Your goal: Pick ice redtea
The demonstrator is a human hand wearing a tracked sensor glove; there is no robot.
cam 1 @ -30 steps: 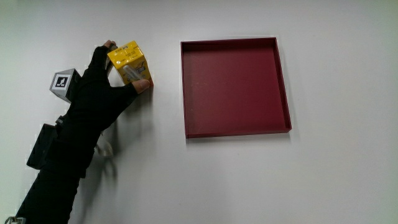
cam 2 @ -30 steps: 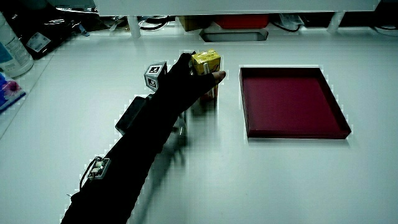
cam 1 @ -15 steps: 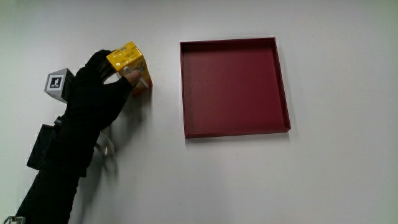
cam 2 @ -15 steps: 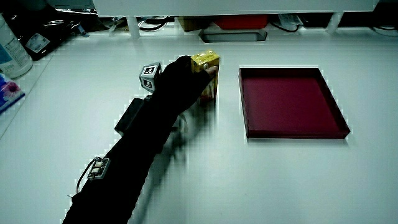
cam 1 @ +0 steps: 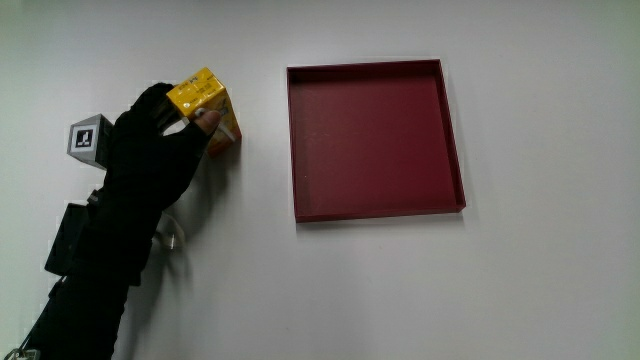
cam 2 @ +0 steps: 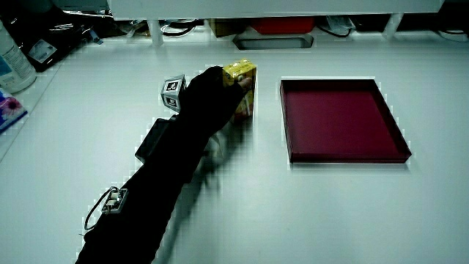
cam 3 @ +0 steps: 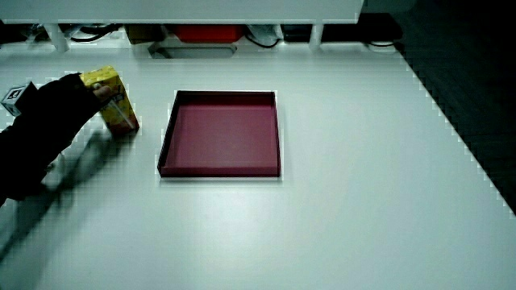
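The ice redtea is a yellow carton (cam 1: 205,105) standing on the white table beside the dark red tray (cam 1: 375,205). It also shows in both side views (cam 2: 242,84) (cam 3: 117,103). The gloved hand (cam 1: 165,135) is wrapped around the carton's upper part, thumb on one face and fingers over its top. The carton's base touches the table in a side view (cam 3: 127,125). The patterned cube (cam 1: 88,137) rides on the back of the hand, and the forearm reaches back toward the person.
The red tray (cam 2: 341,150) is shallow and holds nothing. A low partition with cables and boxes under it runs along the table's edge farthest from the person (cam 2: 256,22). A bottle (cam 2: 15,59) stands at another table edge.
The hand has closed further over the carton's top, and the carton has shifted slightly away from the tray. The cube on the hand moved the same way.
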